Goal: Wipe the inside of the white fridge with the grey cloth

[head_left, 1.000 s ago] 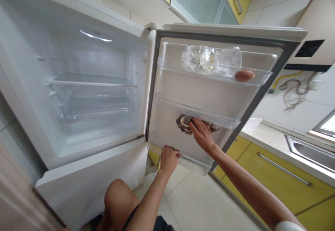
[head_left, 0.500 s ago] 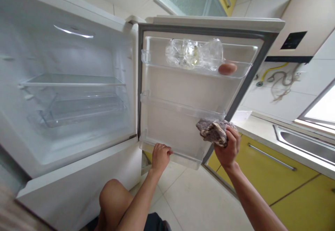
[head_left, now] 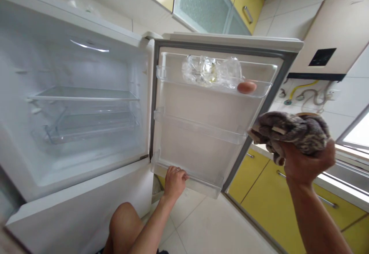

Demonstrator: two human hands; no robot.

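Observation:
My right hand (head_left: 302, 161) is closed around a crumpled brown-grey cloth (head_left: 291, 131), held up in the air to the right of the open fridge door (head_left: 201, 104). My left hand (head_left: 174, 180) grips the bottom edge of that door, fingers curled over the lower door bin (head_left: 187, 179). The top door shelf (head_left: 259, 91) holds a crinkled clear plastic bag (head_left: 210, 71) and a single brown egg (head_left: 246, 87). The middle door shelf (head_left: 198, 127) carries nothing.
The fridge interior (head_left: 72, 104) shows a glass shelf (head_left: 83, 93) and a clear drawer (head_left: 89, 125). Yellow cabinets (head_left: 259, 185) and a counter with a steel sink (head_left: 348, 173) stand at the right. My bare knee (head_left: 125, 223) is below, over a tiled floor (head_left: 213, 227).
My right hand pulled the cloth out from under the middle door shelf and lifted it up and to the right. The left hand stayed on the door's bottom edge.

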